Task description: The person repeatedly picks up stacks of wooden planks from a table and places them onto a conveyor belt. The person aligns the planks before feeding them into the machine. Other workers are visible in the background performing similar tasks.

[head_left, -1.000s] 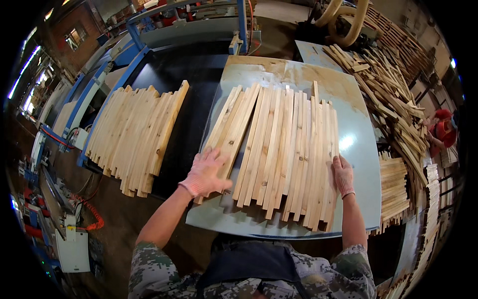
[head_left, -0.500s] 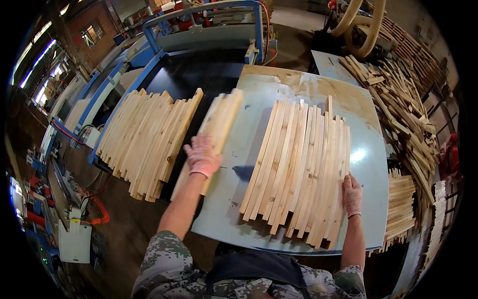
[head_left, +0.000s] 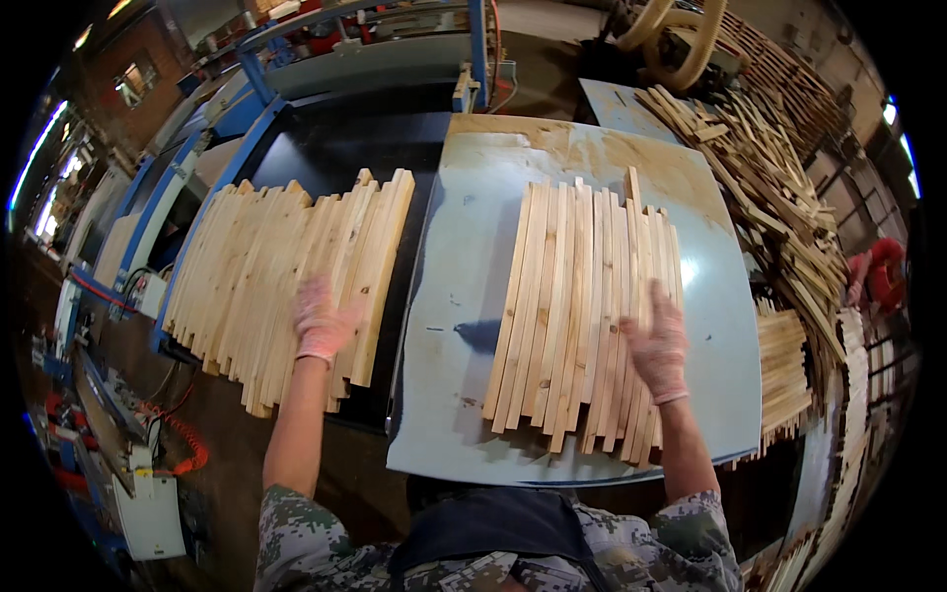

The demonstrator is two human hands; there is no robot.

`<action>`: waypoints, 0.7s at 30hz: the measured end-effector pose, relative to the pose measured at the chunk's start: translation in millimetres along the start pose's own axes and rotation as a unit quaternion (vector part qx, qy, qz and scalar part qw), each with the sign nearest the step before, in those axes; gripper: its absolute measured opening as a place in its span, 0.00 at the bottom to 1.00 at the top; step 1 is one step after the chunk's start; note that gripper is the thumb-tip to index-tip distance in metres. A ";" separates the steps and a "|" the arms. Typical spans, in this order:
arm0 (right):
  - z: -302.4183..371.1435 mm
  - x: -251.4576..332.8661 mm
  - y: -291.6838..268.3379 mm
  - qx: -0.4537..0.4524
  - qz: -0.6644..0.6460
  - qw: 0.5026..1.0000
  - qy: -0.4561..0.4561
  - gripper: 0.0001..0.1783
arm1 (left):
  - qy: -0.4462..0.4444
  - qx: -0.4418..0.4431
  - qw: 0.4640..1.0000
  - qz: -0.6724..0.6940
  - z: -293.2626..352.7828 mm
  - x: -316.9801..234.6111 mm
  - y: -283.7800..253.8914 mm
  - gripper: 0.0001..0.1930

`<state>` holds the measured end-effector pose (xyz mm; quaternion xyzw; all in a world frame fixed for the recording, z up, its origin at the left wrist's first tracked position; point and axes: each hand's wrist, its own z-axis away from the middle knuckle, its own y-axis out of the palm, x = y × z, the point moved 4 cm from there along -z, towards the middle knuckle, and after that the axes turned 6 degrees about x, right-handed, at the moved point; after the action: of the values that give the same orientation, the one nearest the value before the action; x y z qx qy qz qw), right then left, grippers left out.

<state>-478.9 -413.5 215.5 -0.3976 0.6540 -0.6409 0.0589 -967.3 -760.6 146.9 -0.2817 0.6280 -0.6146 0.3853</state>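
Observation:
Side by side on the black bed of a blue-framed machine lies a row of wooden strips [head_left: 247, 257]. My left hand [head_left: 324, 321], in a pale pink glove, is over the right part of that row, fingers spread; some blur hides whether it touches the wood. A second row of wooden strips [head_left: 567, 296] lies on the pale blue-grey table [head_left: 444, 385] before me. Above its right part is my gloved right hand [head_left: 659, 340], fingers apart and holding nothing. One strip juts out past the far ends of the others.
The machine's black bed [head_left: 345, 148] borders the table on the left, with a blue frame [head_left: 258, 74] across its far side. Loose wood pieces [head_left: 750, 197] are heaped at the right. More stacked strips [head_left: 784, 365] stand beside the table, and a beige hose [head_left: 691, 49] hangs behind.
My left hand has moved left, and the strips it had beside the table edge now lie against the left row. My right hand has come from the right row's side to over its strips.

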 end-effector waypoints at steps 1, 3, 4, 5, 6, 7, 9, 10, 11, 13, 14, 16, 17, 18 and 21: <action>0.0 39.1 2.1 0.049 0.003 0.999 -0.004 0.45 | 0.010 -0.020 1.000 0.019 -1.7 23.8 -2.0 0.52; 4.6 96.3 28.3 0.119 0.057 0.990 -0.050 0.49 | 0.011 -0.033 0.999 0.040 -5.1 61.5 -11.9 0.50; 4.0 120.7 41.3 0.143 0.079 0.986 -0.037 0.50 | 0.005 -0.027 0.999 0.041 -7.3 76.6 -21.7 0.49; 1.3 146.9 59.9 0.170 0.094 0.980 -0.031 0.51 | -0.008 -0.022 0.999 0.037 -7.4 100.0 -32.6 0.48; -1.1 165.9 77.3 0.200 0.109 0.973 -0.024 0.52 | -0.020 -0.011 0.999 0.028 -7.8 127.1 -40.8 0.47; -5.0 174.9 89.4 0.211 0.140 0.967 -0.008 0.52 | -0.031 0.003 0.999 0.022 -8.8 151.8 -47.0 0.47; -12.2 195.6 121.5 0.235 0.200 0.951 0.024 0.51 | -0.049 0.005 0.999 0.023 -14.6 207.4 -50.6 0.47; -9.8 202.1 134.5 0.213 0.223 0.951 0.038 0.47 | -0.060 -0.009 0.998 0.035 -16.5 234.6 -52.5 0.47; -9.7 207.1 143.2 0.202 0.243 0.948 0.044 0.46 | -0.067 -0.018 0.997 0.033 -19.5 259.0 -52.4 0.47; -5.7 212.2 154.9 0.185 0.284 0.939 0.058 0.45 | -0.078 -0.029 0.996 0.016 -19.5 296.4 -56.5 0.47; -4.3 213.2 160.0 0.164 0.292 0.941 0.054 0.45 | -0.080 -0.030 0.996 0.000 -20.2 310.9 -56.9 0.47; -3.9 231.7 163.1 0.148 0.292 0.944 0.047 0.43 | -0.087 -0.048 0.995 0.003 -19.9 352.9 -42.2 0.46; -7.2 243.7 164.7 0.140 0.292 0.945 0.041 0.43 | -0.093 -0.058 0.994 0.004 -20.3 372.2 -33.4 0.46; -10.2 267.3 152.1 0.133 0.244 0.959 0.049 0.40 | -0.087 -0.051 0.994 -0.029 -18.0 382.1 -24.7 0.45; -18.0 279.4 135.7 0.153 0.210 0.955 0.140 0.37 | -0.082 -0.028 0.996 0.000 -11.8 354.2 -43.6 0.44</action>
<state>-738.8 -584.3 219.4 -0.1435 0.6183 -0.7560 0.1600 -1175.1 -1050.9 140.6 -0.3421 0.6111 -0.5715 0.4277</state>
